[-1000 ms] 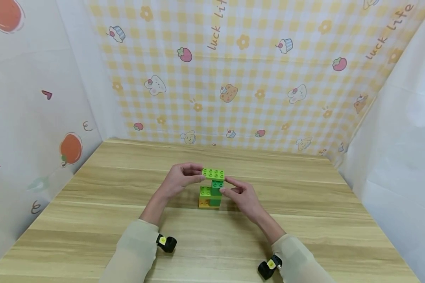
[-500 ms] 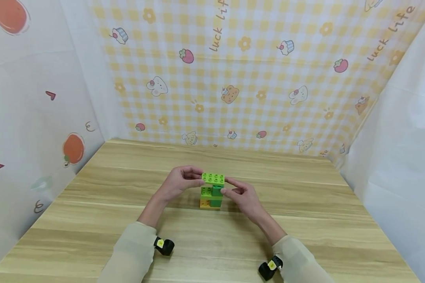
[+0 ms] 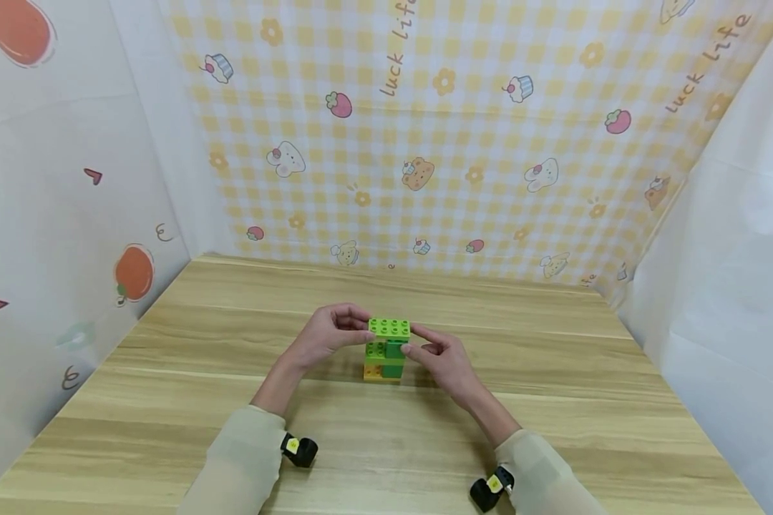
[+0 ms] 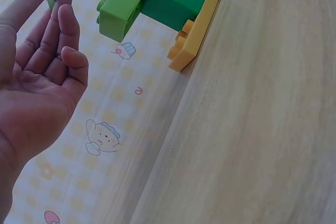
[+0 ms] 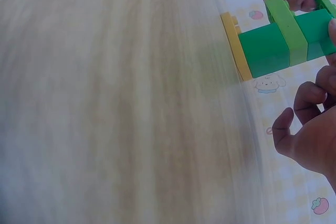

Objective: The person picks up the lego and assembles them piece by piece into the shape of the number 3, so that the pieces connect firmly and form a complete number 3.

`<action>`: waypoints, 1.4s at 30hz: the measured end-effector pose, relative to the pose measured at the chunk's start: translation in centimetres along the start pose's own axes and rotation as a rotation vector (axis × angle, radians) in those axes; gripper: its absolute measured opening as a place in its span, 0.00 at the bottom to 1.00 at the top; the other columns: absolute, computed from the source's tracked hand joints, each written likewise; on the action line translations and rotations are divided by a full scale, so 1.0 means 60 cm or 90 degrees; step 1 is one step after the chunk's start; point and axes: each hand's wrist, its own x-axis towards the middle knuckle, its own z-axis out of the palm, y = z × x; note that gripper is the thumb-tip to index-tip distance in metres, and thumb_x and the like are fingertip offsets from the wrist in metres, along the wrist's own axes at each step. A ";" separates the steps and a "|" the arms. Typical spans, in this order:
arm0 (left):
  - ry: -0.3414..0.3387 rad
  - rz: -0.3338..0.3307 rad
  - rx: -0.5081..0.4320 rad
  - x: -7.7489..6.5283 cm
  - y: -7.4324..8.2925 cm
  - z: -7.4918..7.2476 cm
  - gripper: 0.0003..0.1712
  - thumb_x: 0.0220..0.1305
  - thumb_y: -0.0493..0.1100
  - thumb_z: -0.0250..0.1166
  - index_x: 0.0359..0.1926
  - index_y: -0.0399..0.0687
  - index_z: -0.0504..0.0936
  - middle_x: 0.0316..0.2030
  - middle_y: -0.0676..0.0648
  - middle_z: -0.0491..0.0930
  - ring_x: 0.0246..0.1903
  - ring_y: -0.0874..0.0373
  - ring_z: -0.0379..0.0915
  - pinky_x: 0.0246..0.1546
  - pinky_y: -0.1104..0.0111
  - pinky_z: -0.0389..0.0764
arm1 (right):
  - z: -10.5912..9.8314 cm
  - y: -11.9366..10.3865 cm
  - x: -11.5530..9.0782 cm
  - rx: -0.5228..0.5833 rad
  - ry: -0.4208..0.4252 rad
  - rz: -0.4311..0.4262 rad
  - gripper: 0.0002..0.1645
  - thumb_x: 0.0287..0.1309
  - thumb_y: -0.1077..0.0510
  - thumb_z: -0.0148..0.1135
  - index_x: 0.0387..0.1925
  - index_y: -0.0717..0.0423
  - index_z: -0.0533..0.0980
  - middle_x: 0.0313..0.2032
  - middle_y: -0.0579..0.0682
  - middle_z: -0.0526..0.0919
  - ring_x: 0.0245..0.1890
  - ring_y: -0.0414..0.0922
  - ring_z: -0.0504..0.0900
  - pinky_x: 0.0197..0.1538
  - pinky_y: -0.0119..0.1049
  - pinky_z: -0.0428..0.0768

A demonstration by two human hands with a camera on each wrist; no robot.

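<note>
A small tower of toy building bricks stands upright on the wooden table. Its base is a yellow brick, topped by a dark green brick, a light green brick that overhangs to the left, and an upper dark green brick. Across the top lies another light green brick, studs up, its left end pinched between thumb and fingers of my left hand. My right hand steadies the upper dark green brick from the right with thumb and index finger. Its other fingers are curled.
The wooden table spreads around the tower on every side. Behind it rises a yellow checked cloth, with white cloths at the left and right. A black wrist camera sits on the left sleeve, another on the right.
The top light green brick has come down with my left hand, closing the gap above the upper dark green brick. My right hand has stayed nearly still at the tower's side.
</note>
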 end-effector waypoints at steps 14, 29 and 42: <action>-0.016 0.005 -0.017 0.000 0.001 0.000 0.19 0.64 0.33 0.74 0.53 0.28 0.83 0.36 0.55 0.87 0.38 0.62 0.83 0.43 0.72 0.85 | 0.003 0.000 0.000 0.000 0.008 -0.004 0.34 0.69 0.54 0.69 0.73 0.55 0.74 0.40 0.59 0.92 0.22 0.38 0.68 0.26 0.30 0.61; -0.020 0.006 -0.008 0.003 -0.004 -0.004 0.18 0.63 0.33 0.75 0.53 0.30 0.83 0.37 0.54 0.87 0.39 0.61 0.83 0.45 0.69 0.86 | -0.001 -0.005 -0.001 0.001 0.037 -0.012 0.31 0.66 0.55 0.73 0.69 0.54 0.78 0.19 0.42 0.64 0.20 0.37 0.60 0.27 0.30 0.61; -0.026 0.007 -0.037 0.001 -0.001 -0.002 0.18 0.64 0.33 0.74 0.52 0.29 0.82 0.37 0.54 0.86 0.38 0.62 0.83 0.44 0.71 0.85 | 0.004 -0.014 0.001 0.028 0.052 -0.017 0.27 0.69 0.53 0.71 0.67 0.51 0.80 0.23 0.44 0.72 0.25 0.40 0.63 0.31 0.31 0.61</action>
